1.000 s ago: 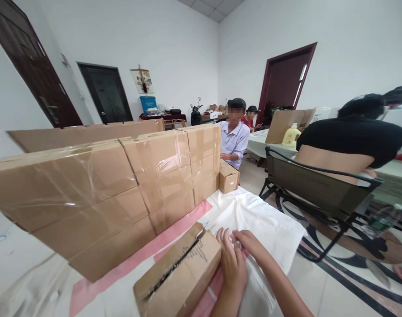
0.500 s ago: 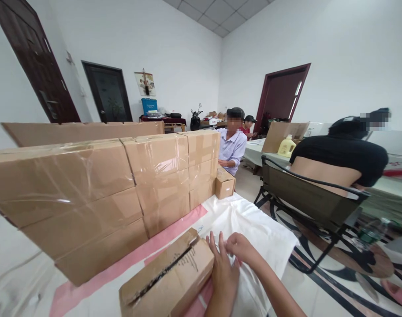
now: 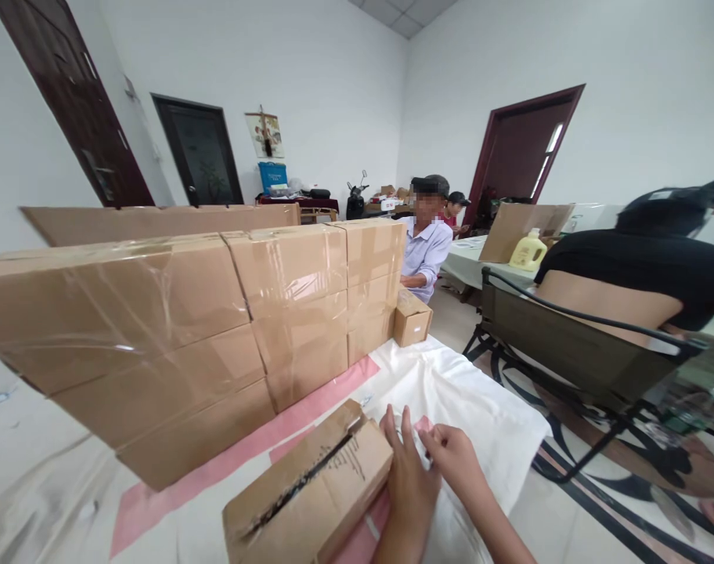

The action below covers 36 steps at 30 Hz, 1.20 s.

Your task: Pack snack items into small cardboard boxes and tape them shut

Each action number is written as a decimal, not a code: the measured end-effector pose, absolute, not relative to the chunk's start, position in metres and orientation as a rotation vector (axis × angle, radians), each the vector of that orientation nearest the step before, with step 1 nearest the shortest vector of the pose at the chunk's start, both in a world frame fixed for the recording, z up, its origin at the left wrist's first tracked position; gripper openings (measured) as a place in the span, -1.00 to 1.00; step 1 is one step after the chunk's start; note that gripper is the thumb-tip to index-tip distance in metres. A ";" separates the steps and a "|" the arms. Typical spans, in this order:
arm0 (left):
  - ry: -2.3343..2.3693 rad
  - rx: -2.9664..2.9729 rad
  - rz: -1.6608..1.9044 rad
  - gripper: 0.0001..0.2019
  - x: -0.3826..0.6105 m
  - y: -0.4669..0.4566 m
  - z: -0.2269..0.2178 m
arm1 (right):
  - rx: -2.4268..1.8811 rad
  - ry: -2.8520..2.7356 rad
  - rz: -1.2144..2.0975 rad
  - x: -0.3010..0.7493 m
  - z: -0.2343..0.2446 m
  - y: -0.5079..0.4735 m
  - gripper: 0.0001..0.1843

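Note:
A cardboard box (image 3: 310, 486) with handwriting on its top and a dark open slit along it lies at the near edge of the cloth. Against its right end rests my left hand (image 3: 411, 462), with the fingers stretched out and spread. Close beside it, my right hand (image 3: 454, 454) is closed in a pinch near the left fingertips. Something pale shows between the two hands, too small and covered to make out. Beneath them is a white cloth (image 3: 480, 392) with pink patches.
A wall of stacked, taped cardboard boxes (image 3: 298, 313) stands along the left. A small box (image 3: 412, 319) sits at its far end. Behind it is a person in a light shirt (image 3: 423, 251). To the right, someone in black (image 3: 639, 266) sits in a folding chair (image 3: 574, 345).
The head view has shifted, so the scene sits further right and slightly higher. My right hand has drawn a little away from the left fingers, still pinched. The box with writing stays under my left hand.

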State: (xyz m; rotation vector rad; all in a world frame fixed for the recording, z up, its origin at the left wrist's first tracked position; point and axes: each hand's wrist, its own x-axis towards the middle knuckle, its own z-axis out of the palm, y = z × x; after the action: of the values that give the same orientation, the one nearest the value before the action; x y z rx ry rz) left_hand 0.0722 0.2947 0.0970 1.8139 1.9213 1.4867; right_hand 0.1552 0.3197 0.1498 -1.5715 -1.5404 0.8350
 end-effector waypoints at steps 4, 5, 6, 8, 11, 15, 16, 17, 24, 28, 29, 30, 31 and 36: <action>1.894 1.791 1.438 -0.33 0.070 0.296 0.097 | -1.638 -1.487 0.853 0.163 0.147 0.308 -0.49; 1.888 1.777 1.404 -0.30 0.070 0.296 0.097 | -1.636 -1.476 0.881 0.164 0.146 0.305 -0.51; 1.885 1.759 1.363 -0.26 0.069 0.296 0.098 | -1.629 -1.467 0.911 0.165 0.145 0.303 -0.52; 1.883 1.716 1.286 -0.19 0.068 0.296 0.099 | -1.607 -1.453 0.952 0.166 0.143 0.299 -0.54; 1.856 1.676 1.234 -0.17 0.066 0.295 0.102 | -1.545 -1.465 0.949 0.165 0.139 0.295 -0.56; 1.828 1.666 1.230 -0.23 0.066 0.294 0.102 | -1.479 -1.464 0.909 0.164 0.135 0.294 -0.57; 1.828 1.666 1.225 -0.23 0.066 0.295 0.101 | -1.473 -1.459 0.906 0.164 0.135 0.294 -0.56; 1.828 1.667 1.220 -0.23 0.066 0.295 0.100 | -1.469 -1.455 0.908 0.165 0.135 0.294 -0.56; 1.848 1.668 1.207 -0.22 0.066 0.296 0.100 | -1.446 -1.418 0.993 0.168 0.136 0.295 -0.52; 1.868 1.674 1.199 -0.17 0.067 0.295 0.104 | -1.445 -1.384 0.960 0.168 0.130 0.294 -0.50; 1.869 1.677 1.202 -0.17 0.067 0.295 0.104 | -1.445 -1.382 0.936 0.168 0.128 0.294 -0.50; 1.870 1.680 1.207 -0.18 0.067 0.295 0.105 | -1.443 -1.383 0.913 0.168 0.126 0.294 -0.50; 1.873 1.684 1.214 -0.19 0.067 0.295 0.104 | -1.438 -1.384 0.897 0.169 0.125 0.294 -0.50; 1.900 1.719 1.251 -0.19 0.068 0.295 0.104 | -1.417 -1.378 1.012 0.174 0.121 0.296 -0.50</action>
State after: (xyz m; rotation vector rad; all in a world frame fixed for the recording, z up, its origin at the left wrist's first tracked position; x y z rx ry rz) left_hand 0.0675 0.2955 0.1038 1.7194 1.8999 1.2506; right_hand 0.1736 0.2961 0.1211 -1.4174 -1.3778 1.0122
